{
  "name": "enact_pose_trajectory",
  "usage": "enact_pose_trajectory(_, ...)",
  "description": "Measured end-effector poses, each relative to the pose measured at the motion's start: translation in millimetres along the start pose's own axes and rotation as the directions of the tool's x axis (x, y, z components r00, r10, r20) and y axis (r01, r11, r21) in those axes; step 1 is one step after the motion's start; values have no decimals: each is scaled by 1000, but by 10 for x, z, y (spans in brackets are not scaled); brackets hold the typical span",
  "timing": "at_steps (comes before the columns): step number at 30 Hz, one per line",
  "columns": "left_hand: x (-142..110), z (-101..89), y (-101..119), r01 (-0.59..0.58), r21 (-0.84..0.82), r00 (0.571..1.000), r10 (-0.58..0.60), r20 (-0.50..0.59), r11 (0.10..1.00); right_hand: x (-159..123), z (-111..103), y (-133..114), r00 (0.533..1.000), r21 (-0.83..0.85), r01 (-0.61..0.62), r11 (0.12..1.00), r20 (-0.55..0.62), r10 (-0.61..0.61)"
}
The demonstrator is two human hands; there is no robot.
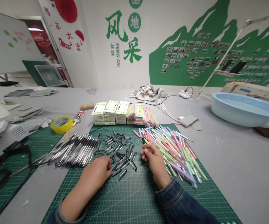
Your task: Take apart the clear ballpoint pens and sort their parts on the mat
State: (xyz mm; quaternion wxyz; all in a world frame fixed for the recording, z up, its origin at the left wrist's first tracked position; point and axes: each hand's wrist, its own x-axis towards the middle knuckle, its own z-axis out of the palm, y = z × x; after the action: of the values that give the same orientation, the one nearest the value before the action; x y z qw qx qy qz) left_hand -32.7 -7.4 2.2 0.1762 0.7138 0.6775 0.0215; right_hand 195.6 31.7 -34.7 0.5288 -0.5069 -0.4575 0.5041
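My left hand [99, 169] is closed, its fingers curled down at the near left side of a loose heap of clear and black pen caps [122, 158]. Whatever its fingertips may pinch is hidden. To the left, a row of clear pens with black grips [78, 151] lies side by side. My right hand [154, 160] is raised beside a pile of pastel-coloured pens [178, 149], thumb and fingers pinched together. A small black piece, apparently a pen cap [143, 141], sticks up from those fingertips. A green cutting mat [129, 199] lies under everything here.
Stacked small pen boxes [111, 112] stand at the mat's far edge. Yellow tape [62, 124] and a glue tube [78, 116] lie left of them. A blue basin [244, 112] is at right, grey cloth scraps [149, 92] behind, and a sewing machine [6, 140] at left.
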Motion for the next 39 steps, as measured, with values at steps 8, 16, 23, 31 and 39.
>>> enact_pose_trajectory(8, -68, 66, 160, 48, 203, 995, -29, -96, 978, -27, 16, 3, 1000, -1, 12, 1000, 13, -12)
enact_pose_trajectory(16, 52, 49, -31, -23, -45, 995, 18, -102, 999, -28, 30, -16, 1000, 20, 15, 1000, -4, -15)
enact_pose_trajectory(23, 232, 11, -262, -29, -625, 997, 63, 32, 780, -30, -27, -109, 998, 206, 44, 977, -61, -32)
enact_pose_trajectory(31, 182, -140, -188, 110, -864, 993, -8, 122, 492, -131, 37, -218, 989, 274, 112, 955, 58, -133)
enact_pose_trajectory(39, 99, -163, 49, -198, -978, 966, -155, -207, 69, -287, 289, -49, 882, 125, -26, 992, 469, -36)
